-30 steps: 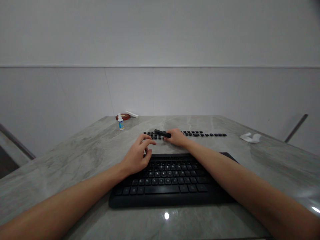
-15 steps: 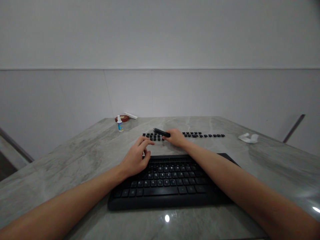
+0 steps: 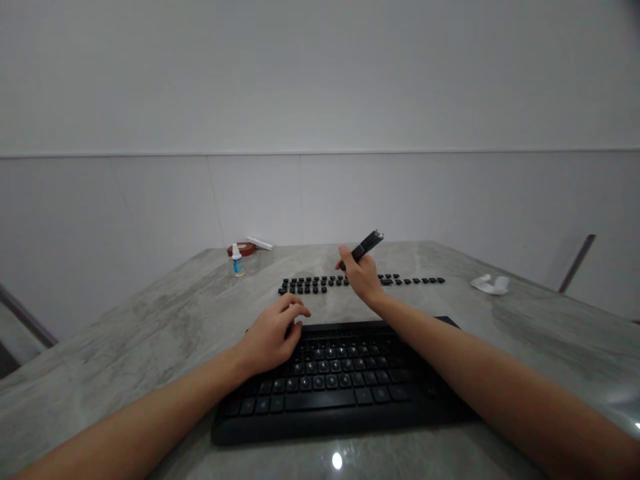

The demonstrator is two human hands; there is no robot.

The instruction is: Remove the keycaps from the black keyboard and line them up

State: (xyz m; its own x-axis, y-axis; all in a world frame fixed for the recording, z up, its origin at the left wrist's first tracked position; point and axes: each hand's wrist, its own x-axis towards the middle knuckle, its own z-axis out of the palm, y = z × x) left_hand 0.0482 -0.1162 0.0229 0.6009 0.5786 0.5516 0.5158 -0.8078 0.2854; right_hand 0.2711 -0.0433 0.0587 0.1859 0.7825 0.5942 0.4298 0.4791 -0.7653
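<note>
Nearest you, a black keyboard point(image 3: 340, 380) lay flat close to the near edge of the tabletop point(image 3: 150, 320), its matte plastic case broad and rectangular, its low square keys in tidy ranks. The tabletop itself was polished grey stone with pale veining, glossy enough to throw back a ceiling light. Your left hand point(image 3: 273, 330) rested on the keyboard's far left corner, fingers loosely curled and gripping nothing, the forearm lying along the stone. Your right hand point(image 3: 363, 277) was raised clear of the surface beyond the keyboard's far edge, wrist cocked, fingers wrapped around a slim dark tool point(image 3: 366, 243) whose tip pointed up and to the right (what kind of tool it was, I could not tell). A second before, that hand had lain low among the loose keycaps with the tool near flat and pointing left; you had since lifted and swung it. Your left hand had barely shifted. Past the right hand, loose black keycaps point(image 3: 350, 283) sat in rows across the middle of the tabletop. Toward the right edge lay a crumpled white cloth point(image 3: 489, 285). At the far left corner stood a small white bottle point(image 3: 237, 260).
</note>
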